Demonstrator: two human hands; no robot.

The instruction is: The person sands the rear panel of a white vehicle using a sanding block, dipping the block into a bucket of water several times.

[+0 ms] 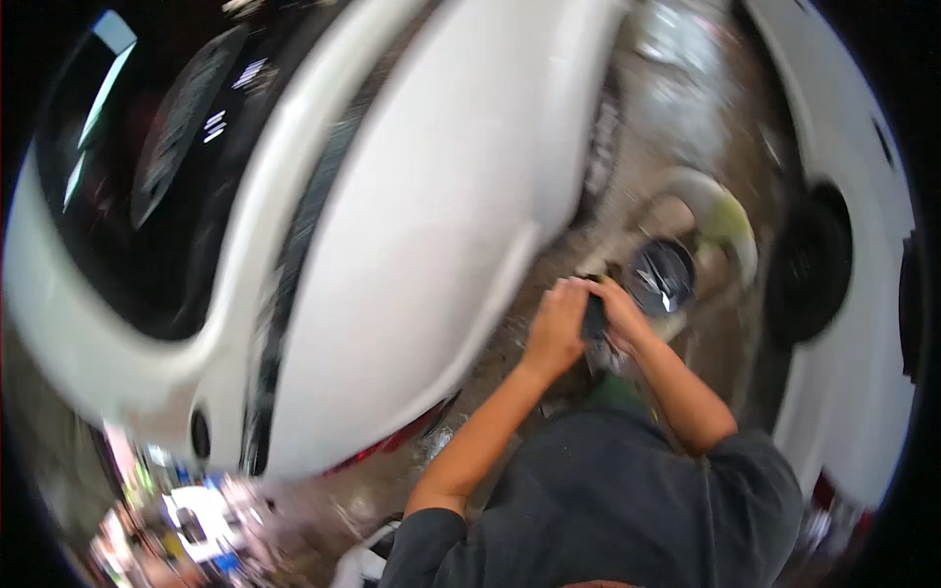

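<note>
My left hand [559,328] and my right hand [621,316] come together in front of my body. Between them is a small dark object [594,319], mostly covered by my palms and fingers and blurred, so its kind is unclear. The fingers of both hands are closed around it. Just beyond my right hand sits a round black container [660,277] like a bucket, with bright reflections inside it.
The white body of a car [421,235] fills the left side, close to my left arm. Another white vehicle [858,392] with a dark wheel [809,263] stands at the right. A pale, yellowish curved thing [730,227] lies on the wet-looking floor [706,363] between them.
</note>
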